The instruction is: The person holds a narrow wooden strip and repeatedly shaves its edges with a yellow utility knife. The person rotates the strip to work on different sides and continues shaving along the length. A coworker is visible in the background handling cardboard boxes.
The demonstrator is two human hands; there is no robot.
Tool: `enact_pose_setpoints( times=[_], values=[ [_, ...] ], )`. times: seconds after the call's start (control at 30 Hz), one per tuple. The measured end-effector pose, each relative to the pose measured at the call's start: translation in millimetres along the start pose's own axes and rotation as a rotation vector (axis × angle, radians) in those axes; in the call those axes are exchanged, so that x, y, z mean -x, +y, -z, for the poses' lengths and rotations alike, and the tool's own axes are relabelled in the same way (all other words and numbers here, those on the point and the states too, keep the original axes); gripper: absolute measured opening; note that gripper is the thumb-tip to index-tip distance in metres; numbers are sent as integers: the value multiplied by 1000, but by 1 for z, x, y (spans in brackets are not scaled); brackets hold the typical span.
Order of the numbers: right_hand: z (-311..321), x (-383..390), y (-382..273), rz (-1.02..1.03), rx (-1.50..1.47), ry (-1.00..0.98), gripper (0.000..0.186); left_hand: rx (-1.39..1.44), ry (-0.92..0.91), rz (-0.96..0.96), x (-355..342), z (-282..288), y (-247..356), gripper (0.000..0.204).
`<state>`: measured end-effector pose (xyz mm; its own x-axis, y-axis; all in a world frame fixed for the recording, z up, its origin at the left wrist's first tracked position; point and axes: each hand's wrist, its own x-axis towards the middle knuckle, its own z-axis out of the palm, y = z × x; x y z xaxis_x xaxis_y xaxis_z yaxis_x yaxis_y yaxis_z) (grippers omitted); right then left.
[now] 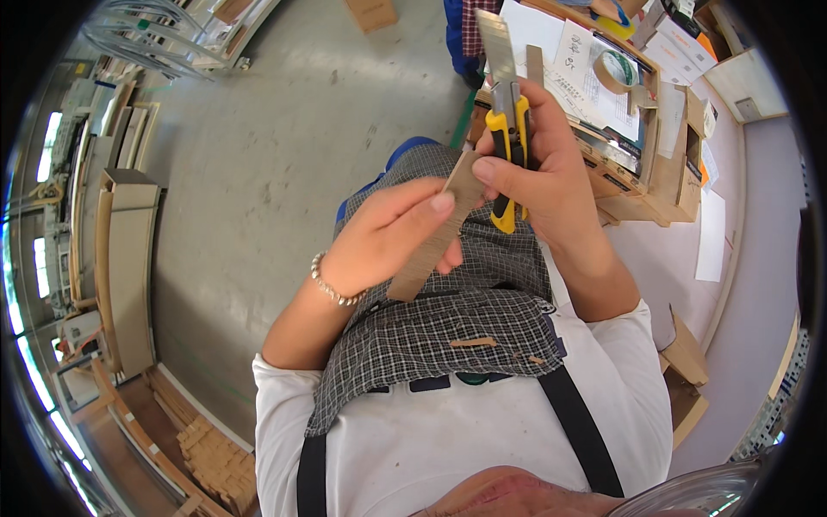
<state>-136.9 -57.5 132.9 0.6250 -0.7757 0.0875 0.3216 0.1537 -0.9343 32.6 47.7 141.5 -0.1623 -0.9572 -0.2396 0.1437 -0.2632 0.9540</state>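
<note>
My left hand (383, 228), with a beaded bracelet at the wrist, grips a narrow brown strip of wood or board (426, 258). The strip slants across my lap, thumb on its face and fingers behind. My right hand (560, 177) is wrapped round a yellow and black snap-off utility knife (499, 129). Its wide blade (495, 50) is extended and points up, away from the strip. The right thumb also presses near the strip's upper end. On my checked apron (413, 345) lies a small brown shaving (474, 342).
To the right, a cluttered bench holds a tape roll (614, 71), papers (581, 56) and a cardboard box (680, 177). Tall board panels (129, 267) stand at the left, near stacked brown pieces (215, 457). Another person's checked clothing (470, 30) shows at the top.
</note>
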Motion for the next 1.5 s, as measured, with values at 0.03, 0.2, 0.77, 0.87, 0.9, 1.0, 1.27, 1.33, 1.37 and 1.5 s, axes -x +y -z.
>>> enact_pose_setpoints(
  times=[0.03,0.2,0.77,0.87,0.9,1.0,1.27,1.33,1.37,1.5],
  values=[
    [-2,-1,2,-15,-18,-17,69,24,-26,7,-5,2,-3,29],
    [21,-19,-3,120,64,254,62,-177,19,36,-9,9,-9,32],
    [-11,0,46,30,-206,160,53,194,505,-516,-33,5,-18,40],
    [-3,2,54,35,-222,92,39,166,494,-486,-24,16,-11,32],
    [4,0,56,53,-223,100,34,145,477,-464,-20,19,-8,30],
    [14,0,51,108,-145,53,26,71,511,-411,-11,13,-5,25],
    [31,0,52,29,-104,47,28,-68,534,-433,-20,8,2,22],
    [32,4,52,64,-107,47,28,-109,541,-395,-21,7,4,22],
    [33,0,51,111,-74,27,30,-116,525,-414,-26,8,6,22],
    [43,-14,43,190,2,23,30,-221,511,-468,-56,30,16,22]
  ],
)
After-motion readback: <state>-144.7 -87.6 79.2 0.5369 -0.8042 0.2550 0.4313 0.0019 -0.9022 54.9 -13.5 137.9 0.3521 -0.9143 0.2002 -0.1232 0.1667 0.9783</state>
